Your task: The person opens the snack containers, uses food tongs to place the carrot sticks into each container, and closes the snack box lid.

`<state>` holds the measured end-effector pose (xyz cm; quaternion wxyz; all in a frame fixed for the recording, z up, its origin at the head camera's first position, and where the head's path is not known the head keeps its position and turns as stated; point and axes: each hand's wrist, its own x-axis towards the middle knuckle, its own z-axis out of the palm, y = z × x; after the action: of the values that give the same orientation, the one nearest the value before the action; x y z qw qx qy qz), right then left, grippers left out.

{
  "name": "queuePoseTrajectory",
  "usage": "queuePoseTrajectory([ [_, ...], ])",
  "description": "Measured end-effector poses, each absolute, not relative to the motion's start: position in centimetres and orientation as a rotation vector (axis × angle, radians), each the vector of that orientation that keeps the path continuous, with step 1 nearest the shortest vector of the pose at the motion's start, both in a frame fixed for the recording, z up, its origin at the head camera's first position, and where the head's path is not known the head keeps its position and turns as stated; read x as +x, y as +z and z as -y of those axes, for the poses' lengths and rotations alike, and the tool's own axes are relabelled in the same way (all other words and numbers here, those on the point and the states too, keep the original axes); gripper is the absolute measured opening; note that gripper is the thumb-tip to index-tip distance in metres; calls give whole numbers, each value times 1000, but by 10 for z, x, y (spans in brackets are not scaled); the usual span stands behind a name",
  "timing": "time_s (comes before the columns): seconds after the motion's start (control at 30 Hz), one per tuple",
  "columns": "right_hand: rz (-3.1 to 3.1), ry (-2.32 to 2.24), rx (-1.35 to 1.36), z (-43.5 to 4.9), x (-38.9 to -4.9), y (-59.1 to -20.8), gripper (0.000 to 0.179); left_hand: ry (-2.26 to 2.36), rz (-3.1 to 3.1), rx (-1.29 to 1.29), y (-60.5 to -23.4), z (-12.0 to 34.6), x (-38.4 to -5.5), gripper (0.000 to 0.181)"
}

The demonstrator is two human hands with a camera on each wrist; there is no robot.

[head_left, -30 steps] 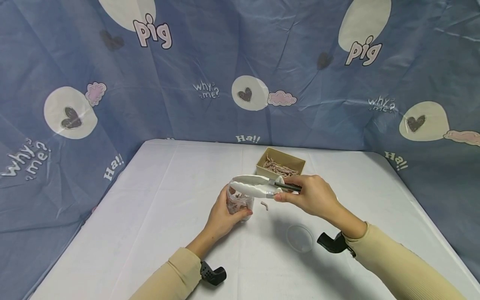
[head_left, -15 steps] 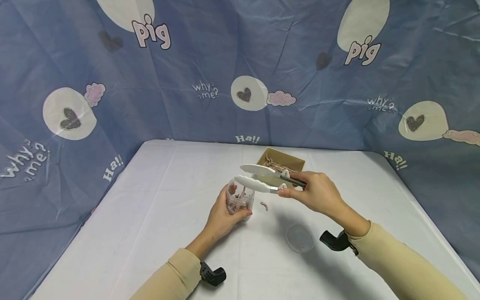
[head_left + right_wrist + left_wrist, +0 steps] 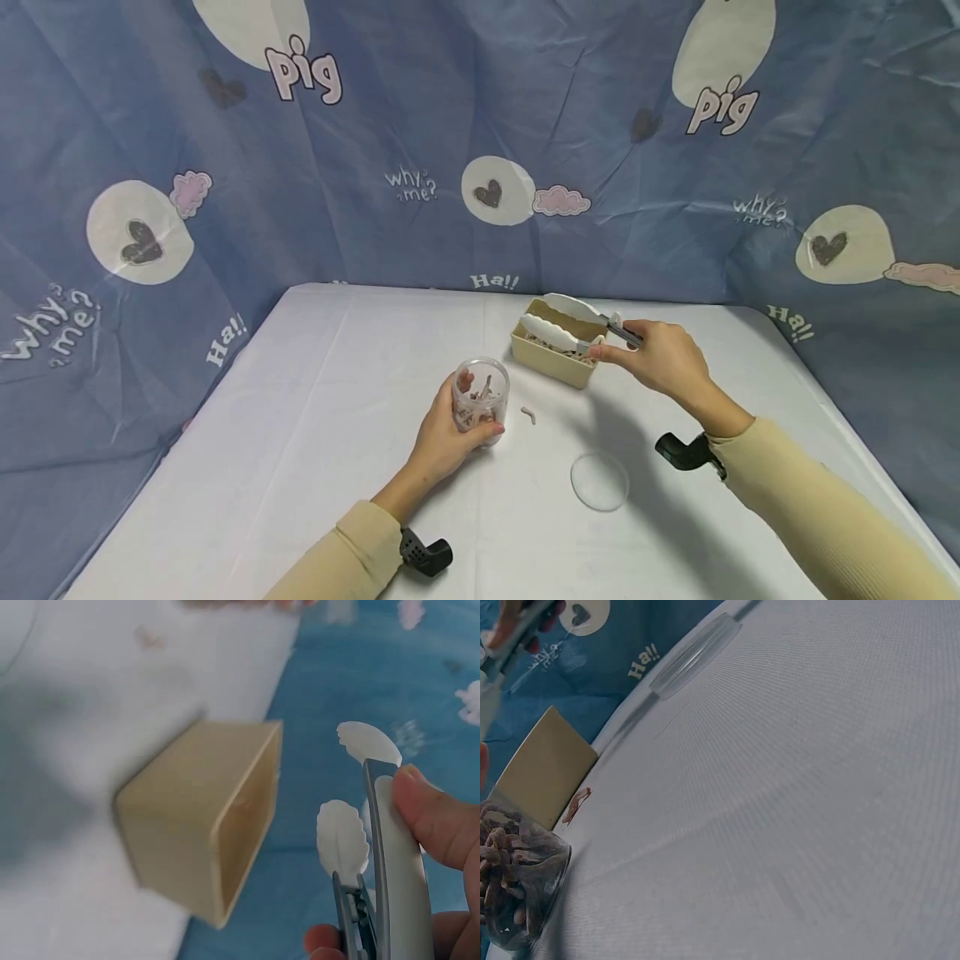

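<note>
My left hand point(image 3: 438, 442) grips a clear jar point(image 3: 493, 407) standing near the middle of the table. Inside lie small brownish, worm-like pieces point(image 3: 502, 859); their exact kind is unclear. White-tipped tongs point(image 3: 551, 332) are held by my right hand point(image 3: 667, 358), thumb on one arm and fingers on the other. Their tips stand apart over a tan rectangular box point(image 3: 551, 364), with nothing visible between them in the right wrist view. More of the same pieces show low in the box, partly hidden by the tongs.
One loose brownish piece point(image 3: 528, 414) lies on the white tablecloth point(image 3: 360, 375) between jar and box. A clear round lid point(image 3: 600, 482) lies nearer, to the right of the jar. A blue printed curtain point(image 3: 420, 100) hangs behind and beside the table.
The tongs in my right hand have moved from above the jar, right and away from me, to over the box. My left hand and the jar have stayed in place.
</note>
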<state>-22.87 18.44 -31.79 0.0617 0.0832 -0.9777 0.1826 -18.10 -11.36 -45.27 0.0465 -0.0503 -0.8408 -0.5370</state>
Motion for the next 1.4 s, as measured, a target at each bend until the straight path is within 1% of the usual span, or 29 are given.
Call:
queuePoseTrajectory([
  [0.3,3085,513,118,-193,-254,-331,57,-1653,2556,-155,-453,114,-179,100],
  [0.67,3229,363,65,-167,-277,-331,58,-1655,2545,-161,-456,115,-180,99],
  [0.87,3305,294,-6,-154,-284,-329,57,-1654,2545,-167,-456,116,-180,100],
  [1.4,3361,206,-6,-143,-302,-331,53,-1623,2558,-164,-457,115,-182,96],
])
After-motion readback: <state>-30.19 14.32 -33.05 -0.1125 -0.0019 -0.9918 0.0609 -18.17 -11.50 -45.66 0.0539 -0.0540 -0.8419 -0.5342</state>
